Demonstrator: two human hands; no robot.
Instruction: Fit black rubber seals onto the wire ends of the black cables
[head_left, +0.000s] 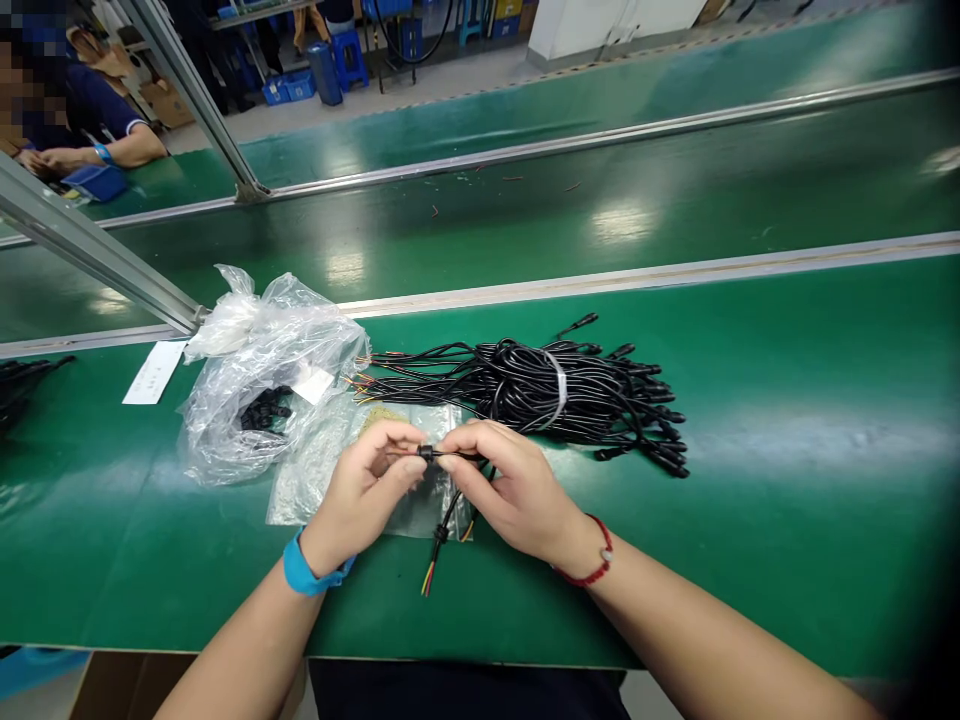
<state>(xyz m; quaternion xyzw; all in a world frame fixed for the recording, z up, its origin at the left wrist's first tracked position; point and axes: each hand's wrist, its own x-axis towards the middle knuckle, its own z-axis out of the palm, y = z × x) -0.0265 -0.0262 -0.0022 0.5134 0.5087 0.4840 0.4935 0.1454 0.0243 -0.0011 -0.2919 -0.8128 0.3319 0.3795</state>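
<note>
My left hand (367, 490) and my right hand (514, 490) meet over the green bench, fingertips pinched together on one black cable (444, 525). A small black ring (426, 453) sits on the cable between my thumbs. The cable hangs down toward me and ends in red and yellow wires. Just beyond my hands lies a bundle of black cables (555, 395) tied with a white band. Under my hands lies a flat clear bag of small parts (307, 480).
A crumpled clear plastic bag (255, 385) with black parts inside lies at the left, a white paper slip (154, 372) beside it. A metal frame post (90, 245) slants at the left. Another person's arms (82, 155) rest at the far bench, top left.
</note>
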